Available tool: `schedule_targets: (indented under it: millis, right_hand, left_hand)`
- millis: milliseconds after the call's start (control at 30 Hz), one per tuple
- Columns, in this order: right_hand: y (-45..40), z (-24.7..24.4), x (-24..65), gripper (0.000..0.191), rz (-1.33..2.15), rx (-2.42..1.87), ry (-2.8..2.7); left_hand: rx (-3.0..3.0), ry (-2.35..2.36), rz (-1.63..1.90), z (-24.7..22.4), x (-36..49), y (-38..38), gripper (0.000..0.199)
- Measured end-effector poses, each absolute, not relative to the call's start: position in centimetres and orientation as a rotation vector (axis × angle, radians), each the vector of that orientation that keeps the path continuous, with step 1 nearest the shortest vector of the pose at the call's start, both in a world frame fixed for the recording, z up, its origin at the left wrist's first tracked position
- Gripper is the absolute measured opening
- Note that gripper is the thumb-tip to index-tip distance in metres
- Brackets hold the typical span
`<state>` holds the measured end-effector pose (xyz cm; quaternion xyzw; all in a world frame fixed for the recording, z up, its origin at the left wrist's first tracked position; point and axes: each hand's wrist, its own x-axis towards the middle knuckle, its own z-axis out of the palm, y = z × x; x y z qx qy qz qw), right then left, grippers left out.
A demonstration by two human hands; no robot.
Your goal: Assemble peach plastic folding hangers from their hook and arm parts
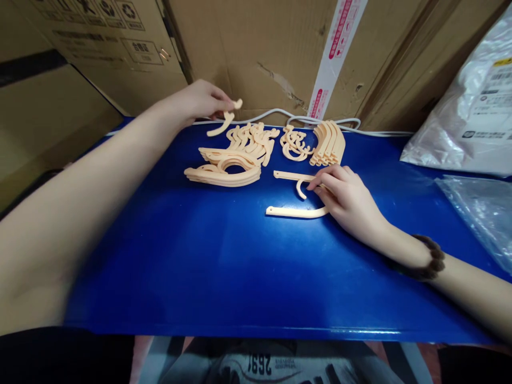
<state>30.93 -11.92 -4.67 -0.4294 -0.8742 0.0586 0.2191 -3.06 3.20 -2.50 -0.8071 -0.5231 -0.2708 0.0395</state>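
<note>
My left hand (210, 101), raised at the back left, has its fingers closed on a curved cream plastic piece (220, 128), which hangs in front of the cardboard. Low over the middle of the table, my right hand (342, 194) pinches a small cream hook (301, 191); the fingers hide its far end. Beside these fingers lies a straight-ended plastic hanger arm (293, 175). A second hanger arm (296, 213) lies nearer me, its curved end under the hand. Whether the pieces are joined is hidden.
Behind lie piled curved pieces (252, 138), nested hanger arms (228, 176), loose hooks (294, 144) and a stack of arms (330, 141). A white cable (276, 112) runs along the cardboard boxes (248, 48). A white parcel (468, 117) and a clear bag (480, 208) are right.
</note>
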Motion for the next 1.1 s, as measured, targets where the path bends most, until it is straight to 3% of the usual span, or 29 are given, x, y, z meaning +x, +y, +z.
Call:
schedule_targets:
  millis: [167, 300, 467, 633, 767, 933, 1100]
  right_hand:
    - [-11.8, -4.8, 31.1, 0.017, 0.146, -1.184, -2.424]
    - [-11.8, -4.8, 31.0, 0.017, 0.153, -1.188, -2.409]
    - [-11.9, -4.8, 30.9, 0.017, 0.143, -1.218, -2.405]
    - [-11.9, -4.9, 30.9, 0.015, 0.133, -1.226, -2.395]
    - [-11.9, -4.6, 30.9, 0.015, 0.132, -1.226, -2.384]
    - [-12.7, -3.9, 30.5, 0.012, 0.015, -0.981, -2.426]
    - [-13.8, -3.9, 29.9, 0.028, -0.078, -0.708, -2.639]
  left_hand:
    - [-2.362, -1.733, -0.993, 2.5, -0.6, -1.9, 0.072]
    - [-2.343, -1.439, -1.072, 4.5, 3.1, -8.3, 0.043]
    - [-2.407, -1.29, -0.506, 2.0, 6.8, -14.7, 0.029]
    - [-2.58, -0.98, -0.364, -1.5, 6.7, -16.2, 0.03]
    - [-2.646, -0.983, -0.434, -3.2, 5.4, -15.7, 0.039]
    - [-2.633, -0.909, -0.707, -4.3, 5.0, -15.7, 0.031]
    - [-2.634, -0.961, -0.867, -4.6, 5.4, -15.9, 0.029]
